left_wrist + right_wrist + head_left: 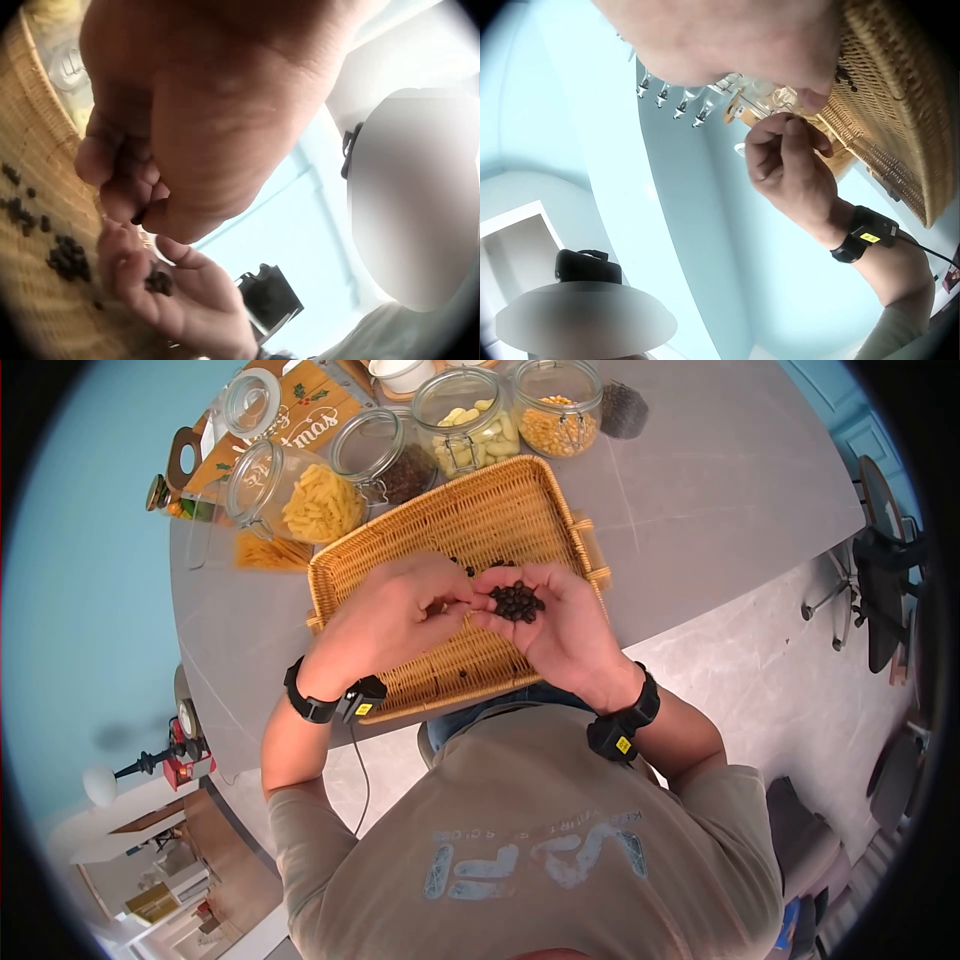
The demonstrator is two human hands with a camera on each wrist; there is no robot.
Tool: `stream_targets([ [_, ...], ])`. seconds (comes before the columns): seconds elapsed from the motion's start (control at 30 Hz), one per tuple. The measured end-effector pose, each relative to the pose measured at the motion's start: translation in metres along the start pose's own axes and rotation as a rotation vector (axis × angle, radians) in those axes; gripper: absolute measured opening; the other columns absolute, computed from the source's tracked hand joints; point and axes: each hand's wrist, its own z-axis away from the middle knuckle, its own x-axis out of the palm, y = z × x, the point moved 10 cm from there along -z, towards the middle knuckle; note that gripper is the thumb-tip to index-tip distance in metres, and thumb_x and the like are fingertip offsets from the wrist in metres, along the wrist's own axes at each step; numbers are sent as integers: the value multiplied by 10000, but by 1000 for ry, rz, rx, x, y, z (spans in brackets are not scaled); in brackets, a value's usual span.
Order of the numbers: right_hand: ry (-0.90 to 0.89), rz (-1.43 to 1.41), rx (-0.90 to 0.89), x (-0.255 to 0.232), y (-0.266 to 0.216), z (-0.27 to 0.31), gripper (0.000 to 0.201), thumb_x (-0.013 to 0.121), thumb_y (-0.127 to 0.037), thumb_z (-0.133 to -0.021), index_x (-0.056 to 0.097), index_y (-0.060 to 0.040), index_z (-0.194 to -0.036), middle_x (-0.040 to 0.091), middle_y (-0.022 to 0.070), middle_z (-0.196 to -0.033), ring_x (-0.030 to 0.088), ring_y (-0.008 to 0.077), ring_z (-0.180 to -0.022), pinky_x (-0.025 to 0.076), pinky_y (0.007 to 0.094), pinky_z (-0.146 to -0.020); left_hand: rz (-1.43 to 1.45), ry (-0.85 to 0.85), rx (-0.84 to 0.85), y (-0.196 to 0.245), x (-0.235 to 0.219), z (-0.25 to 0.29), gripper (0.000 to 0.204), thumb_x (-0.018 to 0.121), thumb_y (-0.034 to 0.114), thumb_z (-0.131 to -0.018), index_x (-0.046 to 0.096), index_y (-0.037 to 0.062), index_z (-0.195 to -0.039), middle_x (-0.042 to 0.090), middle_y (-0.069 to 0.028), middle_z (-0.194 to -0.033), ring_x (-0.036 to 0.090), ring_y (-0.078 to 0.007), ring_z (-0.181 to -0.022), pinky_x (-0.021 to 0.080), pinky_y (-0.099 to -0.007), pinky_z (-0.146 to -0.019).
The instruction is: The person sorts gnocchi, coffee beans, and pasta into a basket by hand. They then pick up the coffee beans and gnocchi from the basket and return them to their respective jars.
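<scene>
Over the wicker basket [440,685] the two hands meet. The right hand [570,630] is turned palm up, its fingers curled round a small heap of dark beans [516,602]. The left hand [390,610], at the right hand's fingertips, has thumb and fingers together; in the left wrist view a dark bean [137,218] shows between the left hand's [202,142] fingertips. Below it there, the right hand [195,300] cups its beans [158,280]. More dark beans [69,259] lie on the basket bottom. The right wrist view shows the left hand [791,161] with fingertips pinched.
Behind the basket stand glass jars of pasta [325,505], dark beans [408,472], pale pieces [480,445] and yellow kernels [558,430]. Dry noodles [270,550] lie at the basket's left. A wooden board [305,410] is at the back left of the grey table [690,480].
</scene>
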Motion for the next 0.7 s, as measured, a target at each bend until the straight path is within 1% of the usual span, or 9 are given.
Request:
stream_targets([
  [0.07,-34,-36,14,0,8,-2,394,413,-203,-1145,686,80,-1181,711,190,-1187,690,303,-1121,581,474,-1080,34,0,158,20,0,-2,168,822,23,-903,771,18,-1063,724,-123,-903,717,-293,-810,565,-376,-725],
  [0.13,-47,-105,42,2,15,-2,396,410,-198,-1145,689,80,-1181,711,185,-1180,688,306,-1113,581,476,-1077,92,41,138,17,-1,0,168,805,8,-925,780,21,-1090,736,-122,-914,727,-290,-829,569,-373,-736],
  [0.17,-29,-73,43,2,13,-1,397,411,-200,-1144,689,81,-1182,712,185,-1184,689,307,-1116,581,478,-1076,121,60,128,15,-1,0,170,797,0,-936,785,22,-1104,742,-121,-920,732,-289,-839,571,-371,-742],
  [0.27,8,-10,24,6,2,5,403,413,-205,-1141,690,84,-1188,714,187,-1192,691,311,-1126,581,480,-1073,0,149,69,-1,-19,3,165,773,-8,-958,786,24,-1120,746,-120,-958,736,-293,-856,575,-364,-754],
  [0.37,12,0,-30,4,-18,9,413,414,-215,-1139,689,88,-1195,718,194,-1195,695,317,-1133,579,479,-1075,-119,142,-46,-32,-17,-1,140,753,52,-955,761,9,-1088,734,-174,-992,721,-416,-919,578,-475,-795],
  [0.47,22,14,-62,6,-31,11,426,413,-228,-1139,689,90,-1199,722,203,-1196,699,324,-1137,575,477,-1078,-232,41,-25,-46,3,-6,153,766,89,-953,757,12,-1085,721,-178,-989,721,-431,-934,583,-488,-798],
  [0.57,27,11,-75,6,-35,11,434,411,-237,-1141,690,90,-1201,724,209,-1198,700,330,-1141,574,477,-1079,-213,43,45,-44,18,-13,140,769,115,-949,751,19,-1050,711,-174,-964,722,-428,-923,584,-508,-786],
  [0.7,27,0,-64,5,-33,9,440,409,-244,-1144,689,90,-1205,724,211,-1206,699,331,-1149,572,483,-1081,-279,-24,11,-51,36,-17,107,770,82,-913,737,28,-999,695,-164,-947,696,-414,-896,555,-511,-768],
])
